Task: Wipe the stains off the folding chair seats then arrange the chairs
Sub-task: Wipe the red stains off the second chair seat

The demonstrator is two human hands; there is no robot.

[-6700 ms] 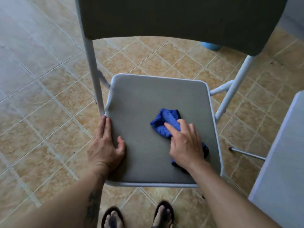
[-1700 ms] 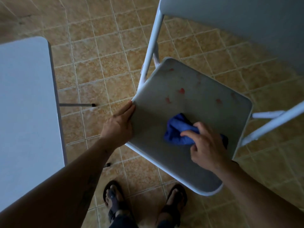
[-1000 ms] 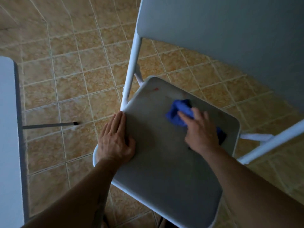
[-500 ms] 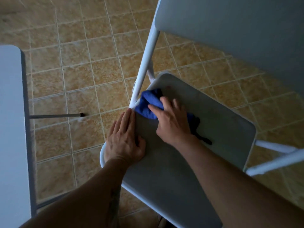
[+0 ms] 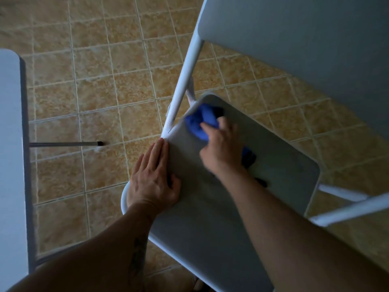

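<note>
A grey folding chair seat with a white tube frame fills the middle and right of the head view, its grey backrest above. My right hand grips a bunched blue cloth and presses it on the seat's far left corner, beside the white frame post. My left hand lies flat on the seat's left edge, fingers straight, thumb on the seat. No red stains show on the visible seat.
The seat of a second chair stands along the left edge, with its thin leg reaching out over the tan tiled floor. White frame bars stick out at the right.
The red stains seen earlier on this seat are gone. In the last half second my right hand and the cloth shifted slightly up toward the seat's far corner. My left hand kept its place.
</note>
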